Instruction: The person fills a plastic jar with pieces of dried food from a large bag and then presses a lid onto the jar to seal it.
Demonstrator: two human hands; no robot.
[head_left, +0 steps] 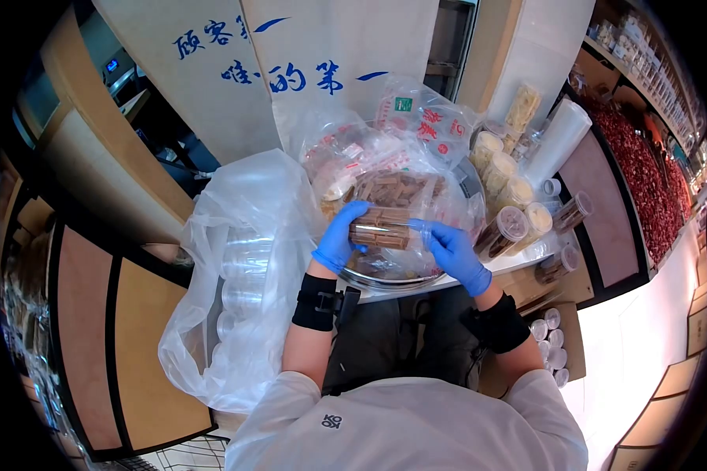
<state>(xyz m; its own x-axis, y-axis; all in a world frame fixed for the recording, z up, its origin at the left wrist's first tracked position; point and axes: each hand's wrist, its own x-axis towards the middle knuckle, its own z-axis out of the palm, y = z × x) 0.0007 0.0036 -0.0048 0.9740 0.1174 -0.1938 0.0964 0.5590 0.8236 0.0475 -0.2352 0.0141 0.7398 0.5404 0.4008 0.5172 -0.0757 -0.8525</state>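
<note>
My left hand (342, 239), in a blue glove, is wrapped round the closed end of a clear plastic jar (381, 228) filled with brown stick-like pieces. The jar lies on its side above a wide round metal tray (401, 283). At its right end, the gloved fingers of my right hand (456, 253) grip the mouth or lid; whether a lid is on is hard to make out. Behind the jar, more brown pieces (393, 188) lie in clear plastic bags (440, 141) with red print.
A translucent bag (239, 196) of empty clear jars stands at the left. Filled jars (517, 191) and a white plastic roll (562, 133) are at the right. Below them a cardboard box (575, 345) holds small white-lidded jars. Dark red goods (636, 173) lie beyond.
</note>
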